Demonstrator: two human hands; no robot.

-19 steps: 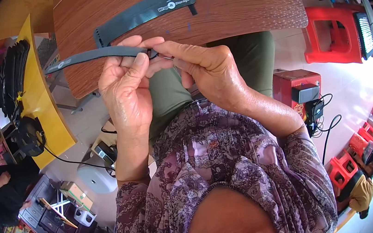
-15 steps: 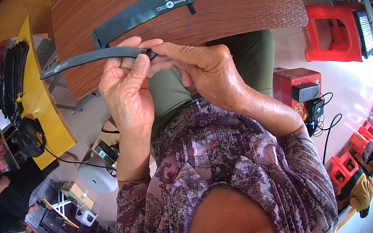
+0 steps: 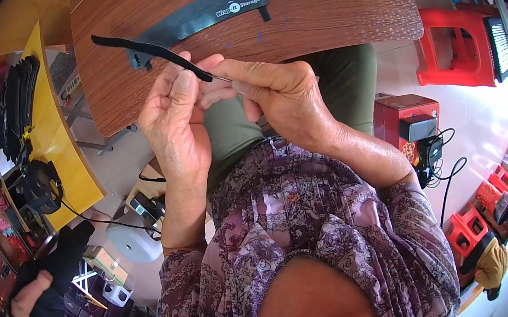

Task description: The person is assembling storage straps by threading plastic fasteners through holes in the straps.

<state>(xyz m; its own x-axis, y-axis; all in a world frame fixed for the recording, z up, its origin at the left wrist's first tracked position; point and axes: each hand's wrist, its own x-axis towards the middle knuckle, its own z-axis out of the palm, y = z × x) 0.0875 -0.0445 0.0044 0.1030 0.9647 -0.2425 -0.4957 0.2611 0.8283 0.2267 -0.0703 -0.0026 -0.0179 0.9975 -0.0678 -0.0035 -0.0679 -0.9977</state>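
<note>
Pale tiled floor (image 3: 484,124) spreads under a cluttered work spot seen from above, with the person's purple patterned sleeves (image 3: 290,249) nearest. Just beyond them the left hand (image 3: 177,127) is curled, its fingers pinched around a thin black flat strap (image 3: 152,52) near the strap's right end. The right hand (image 3: 285,101) is closed too, fingertips pressed on that same end right beside the left hand's thumb. From the grip the strap runs up and to the left, its free tip hanging over the near edge of the brown wood-grain table (image 3: 313,18). Farther back on the table lies a wider black flat strap with a white label (image 3: 205,15), apart from both hands. At the right stands a red plastic stool (image 3: 452,45); at the left a yellow board (image 3: 61,138) carries a bundle of black straps (image 3: 16,105).
</note>
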